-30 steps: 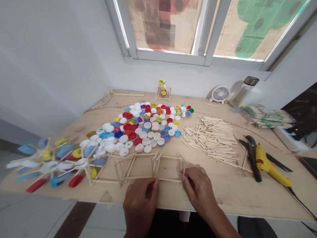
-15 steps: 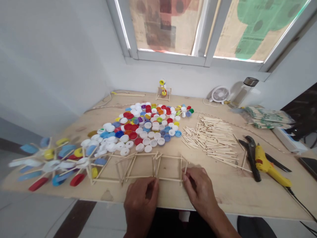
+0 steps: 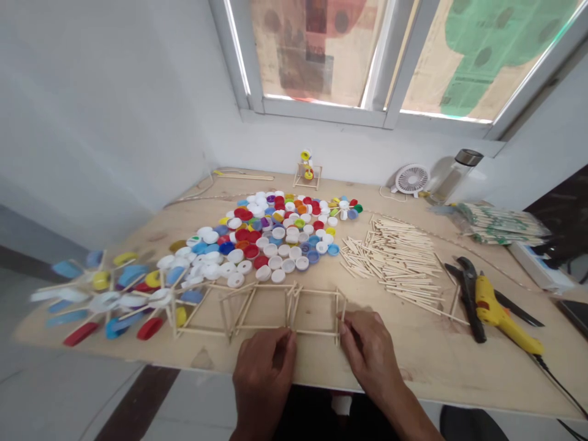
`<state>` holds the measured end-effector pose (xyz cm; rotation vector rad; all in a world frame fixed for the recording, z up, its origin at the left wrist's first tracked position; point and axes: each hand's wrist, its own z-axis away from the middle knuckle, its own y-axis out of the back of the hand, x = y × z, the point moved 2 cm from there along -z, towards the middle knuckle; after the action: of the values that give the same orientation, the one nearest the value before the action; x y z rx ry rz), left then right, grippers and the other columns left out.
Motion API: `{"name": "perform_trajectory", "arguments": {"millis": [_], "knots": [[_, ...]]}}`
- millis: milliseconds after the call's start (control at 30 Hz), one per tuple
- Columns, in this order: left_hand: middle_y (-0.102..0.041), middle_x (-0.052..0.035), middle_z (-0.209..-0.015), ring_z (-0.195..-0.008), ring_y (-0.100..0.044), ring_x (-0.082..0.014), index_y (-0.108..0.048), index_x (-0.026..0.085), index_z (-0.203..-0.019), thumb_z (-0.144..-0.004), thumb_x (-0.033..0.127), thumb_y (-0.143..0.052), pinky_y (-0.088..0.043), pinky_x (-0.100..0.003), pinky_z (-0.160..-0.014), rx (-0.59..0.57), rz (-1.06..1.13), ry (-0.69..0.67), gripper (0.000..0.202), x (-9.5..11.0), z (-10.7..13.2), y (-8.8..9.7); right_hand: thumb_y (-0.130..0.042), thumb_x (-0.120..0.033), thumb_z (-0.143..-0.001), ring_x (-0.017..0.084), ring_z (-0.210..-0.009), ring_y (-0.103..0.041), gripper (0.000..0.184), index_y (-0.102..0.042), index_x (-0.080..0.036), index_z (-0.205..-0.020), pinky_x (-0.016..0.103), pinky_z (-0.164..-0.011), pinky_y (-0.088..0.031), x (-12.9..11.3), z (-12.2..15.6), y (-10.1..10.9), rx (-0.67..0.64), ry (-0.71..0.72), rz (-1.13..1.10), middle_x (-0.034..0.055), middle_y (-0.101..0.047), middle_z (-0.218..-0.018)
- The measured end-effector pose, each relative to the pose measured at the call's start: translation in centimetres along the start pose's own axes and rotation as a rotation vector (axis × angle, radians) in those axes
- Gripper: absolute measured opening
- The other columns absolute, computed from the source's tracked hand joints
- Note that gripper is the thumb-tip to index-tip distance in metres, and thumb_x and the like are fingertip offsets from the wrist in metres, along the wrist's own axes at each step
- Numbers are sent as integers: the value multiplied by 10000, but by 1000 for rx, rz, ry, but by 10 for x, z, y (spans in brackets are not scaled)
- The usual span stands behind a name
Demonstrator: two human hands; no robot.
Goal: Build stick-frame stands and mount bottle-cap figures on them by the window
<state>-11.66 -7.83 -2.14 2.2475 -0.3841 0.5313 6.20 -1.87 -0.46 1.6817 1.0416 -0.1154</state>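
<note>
Several box-like stick frames (image 3: pixel 266 327) stand in a row along the near side of the table. My left hand (image 3: pixel 264 373) is closed, its thumb and forefinger at the near lower corner between two of the frames. Pinched around the right end of the rightmost stick frame (image 3: pixel 316 334) is my right hand (image 3: pixel 372 346); its fingertips partly hide that corner. Left of the row, spoked wheels of sticks and coloured bottle caps (image 3: pixel 149 329) stand close to the frames. Behind lies a broad spread of loose bottle caps (image 3: pixel 275 233).
A heap of loose sticks (image 3: pixel 404 257) lies right of the caps. Beyond it are black-handled cutters (image 3: pixel 468 294) and a yellow glue gun (image 3: pixel 498 312) with its cord. A small stick-and-cap model (image 3: pixel 307 174), a white fan (image 3: pixel 412 179) and a bottle (image 3: pixel 454 177) stand at the back.
The camera view has shifted slightly, so everything sits a little lower and further right. Both hands keep their places at the stick frames.
</note>
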Motion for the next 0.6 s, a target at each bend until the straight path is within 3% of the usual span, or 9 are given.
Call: {"name": "perform_trajectory", "arguments": {"millis": [600], "knots": [[-619, 1, -696, -653, -563, -139, -586, 204, -833, -824, 230, -588, -443, -279, -685, 7, 19, 6, 28, 0, 1, 1, -447, -171, -902, 168, -726, -598, 154, -594, -191, -860, 308, -727, -378, 0, 1, 1, 20, 1, -1, 26, -663, -768]]}}
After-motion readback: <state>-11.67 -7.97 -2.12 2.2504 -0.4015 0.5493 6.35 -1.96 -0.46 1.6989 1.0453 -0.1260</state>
